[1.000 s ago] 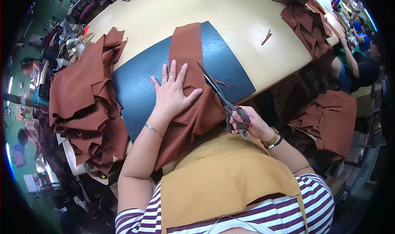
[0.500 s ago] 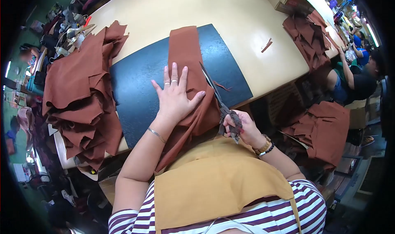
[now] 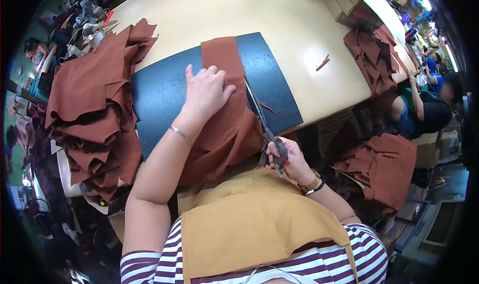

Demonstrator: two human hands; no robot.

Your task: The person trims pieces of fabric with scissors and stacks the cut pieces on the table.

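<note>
A long reddish-brown piece of cloth [image 3: 220, 52] lies over a dark cutting mat [image 3: 162, 102] and bunches toward my lap. My left hand [image 3: 207, 90] is on the strip's left side, fingers loosely bent, thumb apart; the fingertips are partly hidden. My right hand [image 3: 293, 159] grips a pair of scissors [image 3: 258, 108] by handles wrapped in grey rag. The blades look nearly together and lie along the cloth's right edge, tips pointing away from me. A thin brown offcut [image 3: 269, 108] rests on the mat just right of the blades.
A tall pile of brown cloth [image 3: 85, 92] stands left of the mat. More brown pieces [image 3: 371, 57] lie at the table's right, near cardboard boxes [image 3: 342, 4]. Another stack [image 3: 381, 169] sits low at my right. Small scraps [image 3: 323, 63] lie on the cream table [image 3: 294, 29]. People sit beyond.
My left hand has lifted from a flat, spread pose to bent fingers and moved slightly up the strip. The scissors remain along the cloth's right edge in my right hand.
</note>
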